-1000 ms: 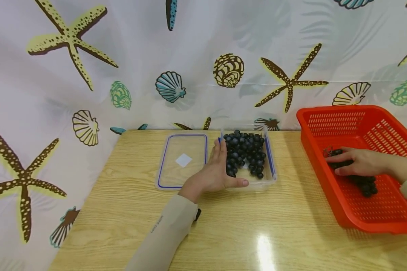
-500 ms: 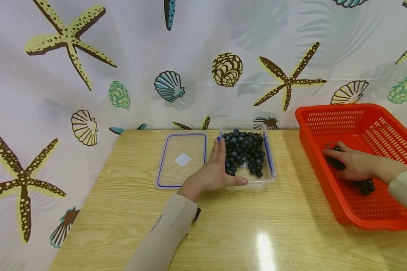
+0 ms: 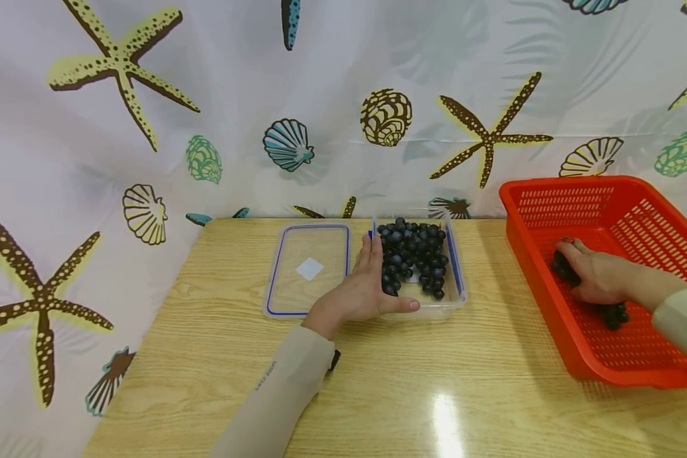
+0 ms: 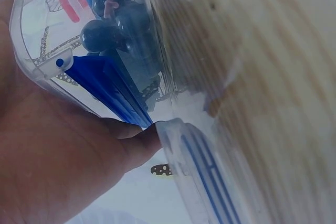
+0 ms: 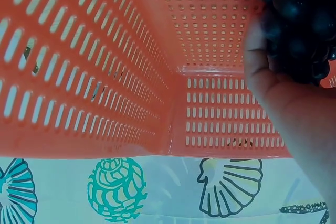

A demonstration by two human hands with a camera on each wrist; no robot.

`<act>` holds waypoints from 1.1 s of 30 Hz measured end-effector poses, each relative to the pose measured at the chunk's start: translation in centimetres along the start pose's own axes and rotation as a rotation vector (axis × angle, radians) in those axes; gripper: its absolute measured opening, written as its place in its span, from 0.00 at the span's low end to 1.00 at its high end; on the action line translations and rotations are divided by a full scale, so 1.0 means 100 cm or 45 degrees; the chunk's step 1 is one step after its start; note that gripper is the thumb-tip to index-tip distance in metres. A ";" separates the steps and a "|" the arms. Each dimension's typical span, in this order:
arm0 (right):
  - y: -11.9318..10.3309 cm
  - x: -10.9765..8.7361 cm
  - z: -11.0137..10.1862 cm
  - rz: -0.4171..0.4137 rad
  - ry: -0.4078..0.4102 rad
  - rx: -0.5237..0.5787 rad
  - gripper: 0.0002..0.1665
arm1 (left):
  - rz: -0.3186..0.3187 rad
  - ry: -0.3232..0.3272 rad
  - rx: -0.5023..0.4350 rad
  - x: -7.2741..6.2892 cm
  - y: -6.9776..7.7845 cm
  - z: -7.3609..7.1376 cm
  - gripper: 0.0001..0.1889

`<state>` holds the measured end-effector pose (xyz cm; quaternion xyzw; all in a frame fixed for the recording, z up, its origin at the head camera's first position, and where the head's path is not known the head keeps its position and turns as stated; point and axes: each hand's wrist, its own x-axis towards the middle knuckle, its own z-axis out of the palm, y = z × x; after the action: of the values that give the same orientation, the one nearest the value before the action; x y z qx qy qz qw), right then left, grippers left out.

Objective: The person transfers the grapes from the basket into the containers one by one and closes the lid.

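Note:
My left hand (image 3: 357, 292) rests along the left side of a clear plastic container (image 3: 460, 289), fingers straight and thumb out over its front rim. Dark grapes (image 3: 412, 245) in bunches fill most of the container; its base shows at the front. In the left wrist view, my fingers lie beside the container's blue clip (image 4: 107, 85). My right hand (image 3: 598, 277) is inside the red basket (image 3: 572, 356), holding a bunch of dark grapes (image 3: 563, 267) by the left wall. In the right wrist view, fingers curl against the bunch (image 5: 299, 22); some fingertips are hidden.
A clear lid (image 3: 286, 286) with a blue seal and a white square label lies flat left of the container. The wooden table (image 3: 401, 381) reaches back to a hanging cloth (image 3: 229, 83) printed with starfish and shells. Raised walls surround the red basket.
My right hand has moved slightly back in the basket, its fingers drawing in around the grapes, which shift a little with it. My left hand and the container stay in place.

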<state>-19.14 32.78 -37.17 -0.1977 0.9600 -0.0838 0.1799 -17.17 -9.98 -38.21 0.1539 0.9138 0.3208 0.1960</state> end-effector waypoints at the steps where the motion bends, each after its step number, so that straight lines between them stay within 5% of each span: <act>1: 0.000 0.000 0.000 0.001 0.004 0.002 0.50 | 0.001 -0.001 0.000 0.000 0.000 0.000 0.71; 11: 0.000 0.002 0.002 0.045 -0.010 0.011 0.56 | 0.000 -0.006 0.006 0.001 0.000 0.001 0.71; 33: -0.007 -0.001 -0.023 0.037 0.209 0.075 0.64 | -0.017 -0.007 -0.013 -0.001 0.002 0.000 0.71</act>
<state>-19.64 32.44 -34.87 -0.1710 0.9714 -0.1253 0.1074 -17.06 -9.88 -38.08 0.1478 0.9126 0.3236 0.2016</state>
